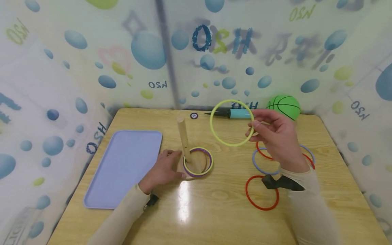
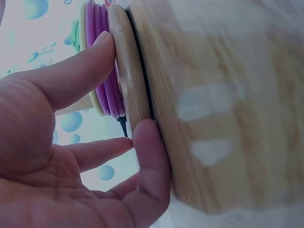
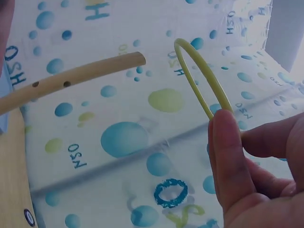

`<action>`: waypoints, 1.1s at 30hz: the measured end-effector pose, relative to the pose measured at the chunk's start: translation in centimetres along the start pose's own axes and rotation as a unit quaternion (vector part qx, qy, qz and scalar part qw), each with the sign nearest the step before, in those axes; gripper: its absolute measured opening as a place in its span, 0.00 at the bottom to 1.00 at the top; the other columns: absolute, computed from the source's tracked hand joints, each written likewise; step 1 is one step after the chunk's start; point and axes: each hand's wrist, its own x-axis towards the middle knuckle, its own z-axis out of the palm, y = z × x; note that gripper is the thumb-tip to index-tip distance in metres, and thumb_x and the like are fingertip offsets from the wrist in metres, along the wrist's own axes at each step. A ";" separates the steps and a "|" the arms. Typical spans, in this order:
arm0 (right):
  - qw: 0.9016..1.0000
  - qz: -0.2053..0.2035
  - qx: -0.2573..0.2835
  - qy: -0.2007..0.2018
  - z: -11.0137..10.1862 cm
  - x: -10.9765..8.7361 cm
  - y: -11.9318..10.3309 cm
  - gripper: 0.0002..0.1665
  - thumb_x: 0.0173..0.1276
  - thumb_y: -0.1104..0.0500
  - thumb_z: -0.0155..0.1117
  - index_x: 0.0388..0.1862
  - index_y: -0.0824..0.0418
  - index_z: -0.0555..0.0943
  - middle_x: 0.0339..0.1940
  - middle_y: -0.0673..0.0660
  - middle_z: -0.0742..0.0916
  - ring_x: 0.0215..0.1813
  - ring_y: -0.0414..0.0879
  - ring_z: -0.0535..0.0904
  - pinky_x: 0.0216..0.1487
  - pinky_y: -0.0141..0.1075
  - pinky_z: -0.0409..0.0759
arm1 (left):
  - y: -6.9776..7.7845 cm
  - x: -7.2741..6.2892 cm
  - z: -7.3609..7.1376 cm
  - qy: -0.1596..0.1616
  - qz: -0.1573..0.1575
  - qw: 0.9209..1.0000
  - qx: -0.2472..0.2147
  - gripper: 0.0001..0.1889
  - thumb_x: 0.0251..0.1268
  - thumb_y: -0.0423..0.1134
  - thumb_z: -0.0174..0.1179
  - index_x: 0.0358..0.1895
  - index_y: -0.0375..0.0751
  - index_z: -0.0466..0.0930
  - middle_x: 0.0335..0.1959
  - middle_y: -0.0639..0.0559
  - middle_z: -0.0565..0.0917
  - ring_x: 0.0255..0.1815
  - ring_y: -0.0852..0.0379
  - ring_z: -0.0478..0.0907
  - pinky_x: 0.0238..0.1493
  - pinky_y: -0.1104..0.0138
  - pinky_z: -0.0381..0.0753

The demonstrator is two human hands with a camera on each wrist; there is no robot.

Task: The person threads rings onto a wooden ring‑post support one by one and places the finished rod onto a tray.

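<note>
A yellow ring (image 1: 211, 123) is pinched between the thumb and fingers of my right hand (image 1: 279, 141), raised above the table to the right of a wooden peg (image 1: 183, 137). The peg stands on a round wooden base (image 1: 199, 160). Several purple rings (image 2: 112, 97) lie stacked around the peg on this base, topped by another yellow ring (image 1: 212, 160). My left hand (image 1: 163, 172) grips the base's left edge, its thumb against the purple rings and its fingers at the base's rim. In the right wrist view, the raised ring is apart from the peg's top.
A lilac tray (image 1: 131, 160) lies left. Red ring (image 1: 246, 195), blue ring (image 1: 254, 164) and other rings lie right, partly behind my right arm. Along the back are a dark round disc (image 1: 194, 116), a blue and black pump (image 1: 239, 113) and a green ball (image 1: 284, 105).
</note>
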 end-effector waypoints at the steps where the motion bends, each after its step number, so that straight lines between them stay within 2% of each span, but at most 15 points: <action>1: 1.000 0.000 0.003 -0.003 0.5 0.3 0.2 0.17 0.76 0.75 0.59 0.62 0.72 0.81 0.38 0.56 0.88 0.35 0.47 0.90 0.36 0.37 0.90 | 0.0 0.1 0.0 0.000 0.003 1.000 0.000 0.51 0.54 0.48 0.81 0.80 0.38 0.66 0.73 0.28 0.70 0.74 0.28 0.65 0.75 0.38 0.68; 9: 0.999 0.013 0.044 -0.026 4.1 2.2 1.4 0.19 0.76 0.75 0.58 0.57 0.61 0.86 0.37 0.54 0.88 0.34 0.45 0.90 0.34 0.35 0.90 | -0.4 0.3 0.2 -0.003 0.018 1.000 -0.001 0.49 0.56 0.47 0.80 0.80 0.39 0.67 0.74 0.27 0.69 0.74 0.27 0.65 0.75 0.38 0.67; 13: 0.998 0.024 0.046 -0.030 5.6 2.9 2.0 0.20 0.76 0.76 0.58 0.55 0.57 0.86 0.37 0.53 0.88 0.33 0.44 0.90 0.34 0.35 0.90 | -0.4 0.3 0.1 0.000 0.025 1.000 -0.012 0.49 0.55 0.46 0.81 0.80 0.39 0.68 0.73 0.27 0.70 0.74 0.27 0.66 0.74 0.37 0.68; 18: 0.997 0.050 0.034 -0.047 6.7 3.5 3.2 0.19 0.76 0.74 0.59 0.54 0.56 0.86 0.37 0.53 0.87 0.32 0.44 0.89 0.35 0.38 0.91 | -0.6 0.5 0.0 0.001 0.020 0.999 -0.028 0.49 0.53 0.45 0.82 0.79 0.41 0.70 0.72 0.29 0.71 0.73 0.27 0.66 0.74 0.37 0.68; 21: 0.995 0.072 0.027 -0.057 7.1 3.6 4.0 0.16 0.77 0.73 0.59 0.56 0.59 0.84 0.37 0.53 0.86 0.32 0.45 0.89 0.36 0.38 0.91 | -0.8 0.5 0.0 -0.001 0.020 0.999 -0.029 0.49 0.53 0.46 0.82 0.79 0.41 0.70 0.73 0.29 0.71 0.72 0.27 0.66 0.73 0.37 0.69; 24: 0.994 0.094 0.008 -0.060 7.4 3.7 4.9 0.15 0.77 0.72 0.60 0.59 0.66 0.82 0.38 0.53 0.85 0.32 0.44 0.88 0.37 0.38 0.91 | -0.9 0.5 -0.1 0.000 0.022 0.999 -0.034 0.49 0.53 0.45 0.82 0.79 0.41 0.69 0.72 0.29 0.71 0.73 0.28 0.67 0.73 0.37 0.69; 28: 0.990 0.126 -0.025 -0.061 7.4 3.8 6.5 0.20 0.77 0.70 0.62 0.65 0.72 0.77 0.38 0.53 0.84 0.33 0.43 0.88 0.38 0.39 0.91 | -1.0 0.5 -0.3 0.007 0.029 0.999 -0.037 0.49 0.52 0.43 0.83 0.79 0.42 0.69 0.72 0.30 0.73 0.74 0.31 0.66 0.75 0.37 0.67; 33: 0.985 0.156 -0.045 -0.062 7.2 3.7 8.2 0.22 0.76 0.71 0.62 0.66 0.75 0.75 0.38 0.52 0.84 0.33 0.42 0.89 0.37 0.38 0.91 | -0.9 0.5 -0.4 0.013 0.036 0.999 -0.031 0.47 0.51 0.43 0.83 0.77 0.44 0.73 0.71 0.30 0.74 0.74 0.31 0.67 0.74 0.36 0.67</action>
